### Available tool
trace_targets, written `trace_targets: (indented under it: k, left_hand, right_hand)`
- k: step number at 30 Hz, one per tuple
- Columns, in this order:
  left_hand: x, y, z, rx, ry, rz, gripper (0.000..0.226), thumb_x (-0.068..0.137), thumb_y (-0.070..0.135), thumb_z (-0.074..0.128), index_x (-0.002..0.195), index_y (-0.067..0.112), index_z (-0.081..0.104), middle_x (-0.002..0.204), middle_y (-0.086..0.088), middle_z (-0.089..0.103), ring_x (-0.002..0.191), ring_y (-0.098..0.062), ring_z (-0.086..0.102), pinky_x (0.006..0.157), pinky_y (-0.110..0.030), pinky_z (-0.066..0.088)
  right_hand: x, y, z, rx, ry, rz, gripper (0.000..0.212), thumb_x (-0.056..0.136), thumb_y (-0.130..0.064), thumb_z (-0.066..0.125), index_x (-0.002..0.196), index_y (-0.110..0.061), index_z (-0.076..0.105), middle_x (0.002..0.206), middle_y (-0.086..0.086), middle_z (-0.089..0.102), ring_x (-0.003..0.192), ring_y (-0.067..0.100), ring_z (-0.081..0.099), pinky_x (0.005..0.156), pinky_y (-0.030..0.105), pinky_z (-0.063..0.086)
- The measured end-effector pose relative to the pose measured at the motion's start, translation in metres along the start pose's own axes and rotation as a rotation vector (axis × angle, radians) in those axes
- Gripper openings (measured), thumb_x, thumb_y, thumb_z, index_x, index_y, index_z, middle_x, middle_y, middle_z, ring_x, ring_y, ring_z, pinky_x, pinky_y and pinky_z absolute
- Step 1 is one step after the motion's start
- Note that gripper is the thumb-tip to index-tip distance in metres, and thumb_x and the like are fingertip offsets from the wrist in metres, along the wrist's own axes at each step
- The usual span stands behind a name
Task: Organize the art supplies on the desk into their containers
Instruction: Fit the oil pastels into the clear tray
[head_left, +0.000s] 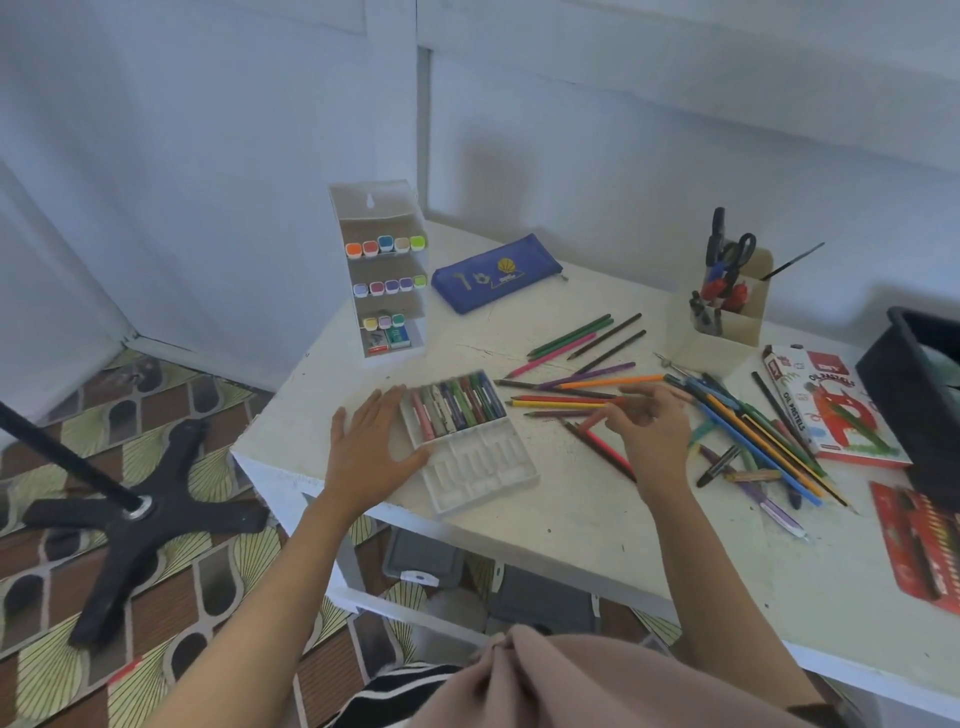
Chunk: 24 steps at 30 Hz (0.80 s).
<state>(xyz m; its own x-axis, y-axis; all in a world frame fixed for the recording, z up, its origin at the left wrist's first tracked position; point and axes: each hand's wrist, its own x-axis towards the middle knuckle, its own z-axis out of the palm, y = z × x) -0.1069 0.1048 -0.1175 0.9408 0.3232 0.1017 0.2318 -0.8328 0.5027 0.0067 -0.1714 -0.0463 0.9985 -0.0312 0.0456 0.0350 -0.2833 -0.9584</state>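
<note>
**Beige cloth at bottom edge; hands at the pastel tray and the pencils**

Beige cloth (571, 686) fills the bottom of the view, with a striped fabric edge beside it. Both bare forearms reach up from it onto the white desk (597, 530).

Left hand (371, 447): palm down, flat on the desk. Its fingers are straight and close together. The thumb is spread out and touches the left rim of the pastel tray (483, 475).

Pastel tray: near the front-left corner of the desk, lying at an angle. The far row holds oil pastels (457, 405) side by side. The near row of slots shows only white plastic.

Right hand (649, 431): just right of the tray, over the loose coloured pencils (613, 383). Its fingers are curled, with thumb and forefinger drawn toward each other above a red pencil. This part is blurred, so I cannot tell whether they pinch anything.

More pens and pencils (769, 447) lie in a crossed heap further right. They reach an oil pastels box (831, 405) lying flat.

Back of desk, left to right:
- tiered marker rack (382, 270), upright, caps facing out
- blue pencil case (496, 273), lying flat
- cardboard holder (737, 322) with scissors (737, 249) standing in it

Right edge: black bin (919, 374) and, nearer, a red flat pack (919, 545).

Floor at left: black stand base (140, 514) on a patterned covering
</note>
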Motion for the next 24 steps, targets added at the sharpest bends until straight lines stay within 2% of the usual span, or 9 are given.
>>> trace_targets:
  k: [2, 4, 7, 12, 16, 18, 20, 21, 24]
  left_hand:
    - [0.000, 0.001, -0.001, 0.001, -0.004, 0.000, 0.099, 0.064, 0.077, 0.022, 0.148, 0.025, 0.022, 0.155, 0.006, 0.025, 0.145, -0.013, 0.014, 0.116, -0.046, 0.001]
    - [0.000, 0.001, -0.002, -0.010, -0.001, -0.005, 0.100, 0.063, 0.077, 0.024, 0.148, 0.025, 0.022, 0.155, 0.006, 0.025, 0.145, -0.013, 0.014, 0.116, -0.046, 0.002]
    - [0.001, 0.000, -0.001, -0.031, 0.007, -0.013, 0.102, 0.063, 0.078, 0.026, 0.148, 0.023, 0.022, 0.154, 0.006, 0.027, 0.145, -0.014, 0.016, 0.117, -0.047, 0.002]
    - [0.002, -0.001, -0.001, -0.026, 0.014, -0.032, 0.102, 0.063, 0.080, 0.028, 0.148, 0.023, 0.021, 0.154, 0.005, 0.027, 0.143, -0.015, 0.020, 0.117, -0.046, 0.004]
    - [0.001, 0.001, -0.003, -0.051, 0.022, -0.041, 0.105, 0.062, 0.078, 0.030, 0.149, 0.020, 0.022, 0.155, 0.005, 0.026, 0.142, -0.014, 0.022, 0.117, -0.045, 0.004]
    - [0.001, 0.000, -0.002, -0.053, 0.027, -0.041, 0.106, 0.062, 0.078, 0.032, 0.149, 0.019, 0.021, 0.155, 0.005, 0.025, 0.142, -0.014, 0.022, 0.118, -0.045, 0.004]
    - [0.001, -0.001, -0.002, -0.059, 0.025, -0.044, 0.106, 0.062, 0.079, 0.032, 0.149, 0.019, 0.021, 0.156, 0.005, 0.023, 0.142, -0.014, 0.023, 0.118, -0.045, 0.003]
    - [0.001, -0.001, -0.001, -0.060, 0.024, -0.045, 0.107, 0.062, 0.080, 0.032, 0.149, 0.019, 0.021, 0.156, 0.005, 0.022, 0.142, -0.013, 0.022, 0.118, -0.045, 0.003]
    - [0.001, -0.001, -0.001, -0.050, 0.024, -0.049, 0.107, 0.062, 0.079, 0.032, 0.149, 0.019, 0.021, 0.156, 0.006, 0.021, 0.143, -0.013, 0.022, 0.118, -0.044, 0.003]
  right_hand:
    - [-0.004, -0.012, 0.014, 0.051, -0.075, 0.000, 0.026, 0.076, -0.002, 0.072, 0.093, -0.016, 0.059, 0.083, 0.003, 0.067, 0.071, 0.009, 0.068, 0.068, 0.022, 0.055]
    - [-0.007, -0.023, 0.034, 0.114, -0.170, 0.004, 0.022, 0.078, 0.001, 0.069, 0.093, -0.013, 0.060, 0.084, 0.007, 0.067, 0.066, 0.011, 0.068, 0.061, 0.019, 0.053]
    - [-0.008, -0.035, 0.072, 0.103, -0.324, -0.038, 0.018, 0.080, 0.003, 0.067, 0.094, -0.007, 0.062, 0.085, 0.014, 0.067, 0.069, 0.017, 0.068, 0.062, 0.023, 0.055]
    - [-0.013, -0.044, 0.141, -0.076, -0.513, -0.152, 0.017, 0.078, -0.004, 0.071, 0.093, -0.010, 0.065, 0.082, 0.007, 0.068, 0.069, 0.019, 0.066, 0.069, 0.028, 0.057]
    - [-0.014, -0.043, 0.171, -0.237, -0.567, -0.209, 0.015, 0.078, -0.004, 0.069, 0.092, -0.006, 0.066, 0.083, 0.007, 0.067, 0.066, 0.010, 0.059, 0.061, 0.006, 0.045]
    - [-0.014, -0.038, 0.178, -0.332, -0.617, -0.238, 0.016, 0.079, -0.006, 0.069, 0.095, -0.006, 0.068, 0.090, 0.008, 0.069, 0.079, 0.018, 0.063, 0.075, 0.013, 0.048]
    - [-0.014, -0.030, 0.183, -0.415, -0.644, -0.282, 0.018, 0.079, -0.012, 0.070, 0.096, -0.010, 0.069, 0.096, 0.010, 0.069, 0.091, 0.024, 0.061, 0.089, 0.033, 0.047]
    - [-0.013, -0.026, 0.184, -0.455, -0.636, -0.299, 0.020, 0.079, -0.017, 0.071, 0.098, -0.013, 0.069, 0.099, 0.010, 0.066, 0.096, 0.025, 0.057, 0.090, 0.035, 0.045]
    - [-0.014, -0.019, 0.185, -0.546, -0.600, -0.302, 0.032, 0.080, -0.025, 0.070, 0.111, -0.019, 0.062, 0.110, 0.010, 0.055, 0.107, 0.024, 0.042, 0.081, 0.028, 0.034]
